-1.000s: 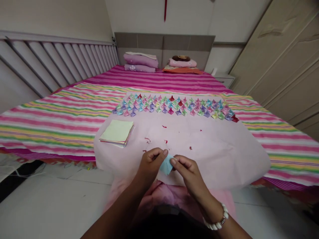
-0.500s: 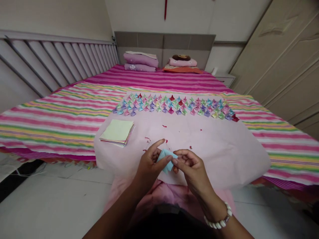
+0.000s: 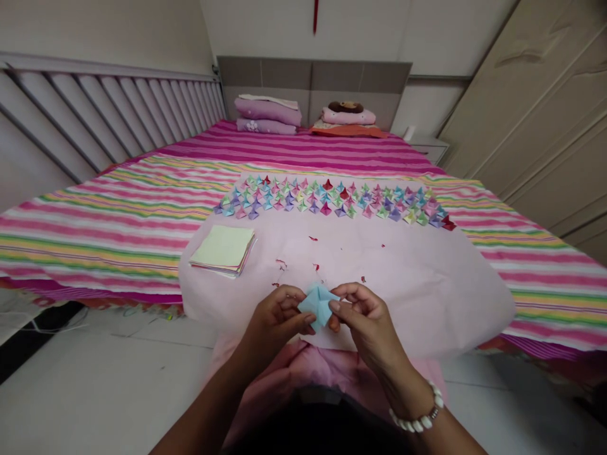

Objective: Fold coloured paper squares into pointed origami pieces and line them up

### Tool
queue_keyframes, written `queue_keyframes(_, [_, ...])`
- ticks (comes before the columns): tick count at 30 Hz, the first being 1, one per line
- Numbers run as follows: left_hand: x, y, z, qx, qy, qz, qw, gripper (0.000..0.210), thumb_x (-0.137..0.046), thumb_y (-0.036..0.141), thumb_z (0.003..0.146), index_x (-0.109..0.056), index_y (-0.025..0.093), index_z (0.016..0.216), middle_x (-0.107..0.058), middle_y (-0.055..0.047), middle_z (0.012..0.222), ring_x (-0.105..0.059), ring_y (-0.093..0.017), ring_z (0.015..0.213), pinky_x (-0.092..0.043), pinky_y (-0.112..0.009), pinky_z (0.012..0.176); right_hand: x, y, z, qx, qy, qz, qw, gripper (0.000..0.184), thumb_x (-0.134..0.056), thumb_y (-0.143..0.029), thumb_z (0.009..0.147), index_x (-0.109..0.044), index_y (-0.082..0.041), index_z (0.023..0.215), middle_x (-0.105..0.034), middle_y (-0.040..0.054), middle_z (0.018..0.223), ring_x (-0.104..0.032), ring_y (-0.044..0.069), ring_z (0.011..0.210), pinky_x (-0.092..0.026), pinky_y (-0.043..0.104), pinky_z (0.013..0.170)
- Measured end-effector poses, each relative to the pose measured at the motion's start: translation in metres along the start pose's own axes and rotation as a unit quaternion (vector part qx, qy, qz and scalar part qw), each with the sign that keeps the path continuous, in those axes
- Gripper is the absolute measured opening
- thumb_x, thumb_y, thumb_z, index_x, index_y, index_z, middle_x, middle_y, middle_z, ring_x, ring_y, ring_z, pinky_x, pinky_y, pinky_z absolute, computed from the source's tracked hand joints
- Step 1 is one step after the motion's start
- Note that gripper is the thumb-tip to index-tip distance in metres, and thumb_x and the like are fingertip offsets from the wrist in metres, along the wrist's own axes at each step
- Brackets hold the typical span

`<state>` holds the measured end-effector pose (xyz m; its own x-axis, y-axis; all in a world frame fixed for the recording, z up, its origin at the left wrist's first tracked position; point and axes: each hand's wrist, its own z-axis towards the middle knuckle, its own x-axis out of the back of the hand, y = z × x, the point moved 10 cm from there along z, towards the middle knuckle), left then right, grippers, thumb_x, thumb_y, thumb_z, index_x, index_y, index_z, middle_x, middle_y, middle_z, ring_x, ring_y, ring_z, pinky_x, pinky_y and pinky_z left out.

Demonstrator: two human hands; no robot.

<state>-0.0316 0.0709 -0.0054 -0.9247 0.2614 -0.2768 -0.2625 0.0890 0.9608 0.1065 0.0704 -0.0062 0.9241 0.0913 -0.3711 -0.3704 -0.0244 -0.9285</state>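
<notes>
A light blue folded origami paper (image 3: 318,304) is held up between both hands near the front edge of a pale pink sheet (image 3: 427,278). My left hand (image 3: 281,319) pinches its left corner between thumb and fingers. On the right corner, my right hand (image 3: 361,313) has a similar pinch, with a white bead bracelet at that wrist. The paper is diamond-shaped, with creases meeting near its middle. Several small folded paper pieces (image 3: 325,208) in many colours stand in rows along the sheet's far side. A stack of square paper (image 3: 222,246), pale green on top, lies to the left.
Tiny red scraps (image 3: 313,239) are scattered on the sheet. Underneath is a bed with a striped cover (image 3: 118,221). Folded bedding (image 3: 268,114) sits by the headboard (image 3: 284,76). A slatted rail (image 3: 142,117) runs along the left, a wardrobe (image 3: 540,126) along the right.
My left hand has shifted its hold from across the blue paper to its left corner, its raised index finger now lowered. The paper now faces up as a diamond.
</notes>
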Motion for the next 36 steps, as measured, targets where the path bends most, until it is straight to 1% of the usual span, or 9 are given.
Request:
queue_keyframes(3, [0.003,-0.001,0.001,0.010,0.010,0.020,1.000,0.024,-0.077,0.028,0.071,-0.058,0.015,0.077,-0.069,0.001,0.067,-0.066,-0.011,0.054,-0.053,-0.021,0.054,-0.004,0.003,-0.001,-0.016,-0.016,0.011,1.000,0.016,-0.077,-0.025,0.075,-0.066,-0.018,0.085,-0.068,-0.0033,0.050,-0.060,0.009,0.045,-0.046,0.019,0.052])
queue_keyframes(7, [0.007,-0.002,0.001,0.013,0.059,0.053,0.997,0.024,-0.076,0.031,0.071,-0.059,0.015,0.070,-0.065,0.003,0.057,-0.061,-0.009,0.047,-0.049,-0.019,0.047,-0.012,0.012,-0.003,-0.049,-0.046,-0.002,0.998,0.019,-0.079,-0.024,0.073,-0.066,-0.018,0.085,-0.069,-0.0024,0.050,-0.061,0.009,0.045,-0.047,0.019,0.052])
queue_keyframes(11, [0.007,-0.004,0.000,0.022,0.087,0.067,0.994,0.023,-0.075,0.033,0.072,-0.061,0.015,0.069,-0.064,0.003,0.054,-0.058,-0.009,0.046,-0.048,-0.019,0.046,-0.013,0.019,-0.002,-0.068,-0.039,-0.015,0.997,0.022,-0.081,-0.027,0.071,-0.064,-0.017,0.080,-0.069,-0.0007,0.049,-0.062,0.011,0.044,-0.046,0.019,0.050])
queue_keyframes(14, [0.000,0.001,-0.001,0.011,0.039,0.078,0.996,0.021,-0.068,0.036,0.080,-0.069,0.014,0.080,-0.065,0.001,0.059,-0.058,-0.010,0.052,-0.048,-0.020,0.051,-0.012,0.019,-0.001,-0.069,-0.031,-0.015,0.997,0.023,-0.082,-0.029,0.070,-0.064,-0.017,0.078,-0.070,-0.0002,0.051,-0.063,0.011,0.045,-0.047,0.020,0.050])
queue_keyframes(17, [-0.005,0.003,-0.005,0.022,-0.032,0.073,0.997,0.029,-0.058,0.037,0.088,-0.072,0.014,0.101,-0.069,-0.003,0.072,-0.063,-0.013,0.065,-0.052,-0.025,0.063,-0.009,0.018,-0.001,-0.068,-0.025,-0.016,0.997,0.022,-0.081,-0.030,0.070,-0.065,-0.017,0.077,-0.070,0.0000,0.052,-0.062,0.011,0.045,-0.047,0.020,0.051])
queue_keyframes(20, [-0.009,-0.001,-0.012,0.071,-0.105,0.039,0.991,0.037,-0.049,0.034,0.094,-0.064,0.016,0.123,-0.072,-0.008,0.091,-0.067,-0.019,0.085,-0.053,-0.033,0.077,-0.007,0.018,-0.002,-0.069,-0.025,-0.013,0.997,0.020,-0.080,-0.029,0.071,-0.065,-0.017,0.077,-0.069,-0.0003,0.052,-0.063,0.012,0.046,-0.046,0.021,0.051])
queue_keyframes(23, [-0.011,0.000,-0.015,0.086,-0.149,0.036,0.984,0.041,-0.052,0.030,0.093,-0.058,0.018,0.132,-0.073,-0.010,0.097,-0.067,-0.021,0.092,-0.052,-0.035,0.081,-0.008,0.018,-0.002,-0.068,-0.029,-0.012,0.997,0.018,-0.079,-0.029,0.074,-0.065,-0.017,0.078,-0.070,0.0000,0.053,-0.065,0.014,0.048,-0.047,0.022,0.053])
queue_keyframes(27, [-0.004,0.000,-0.010,0.080,-0.126,0.060,0.987,0.040,-0.064,0.028,0.086,-0.064,0.019,0.125,-0.073,-0.004,0.082,-0.068,-0.016,0.077,-0.054,-0.030,0.074,-0.011,0.017,-0.002,-0.067,-0.033,-0.016,0.997,0.020,-0.080,-0.031,0.072,-0.066,-0.017,0.078,-0.070,-0.0002,0.052,-0.064,0.014,0.046,-0.048,0.024,0.052])
queue_keyframes(36, [-0.002,-0.011,0.000,0.103,-0.043,0.075,0.991,0.030,-0.069,0.039,0.079,-0.069,0.014,0.095,-0.070,-0.002,0.062,-0.068,-0.015,0.058,-0.053,-0.024,0.057,-0.009,0.018,0.001,-0.073,-0.016,-0.021,0.997,0.026,-0.085,-0.030,0.064,-0.067,-0.016,0.076,-0.068,-0.0019,0.049,-0.060,0.011,0.043,-0.046,0.021,0.049])
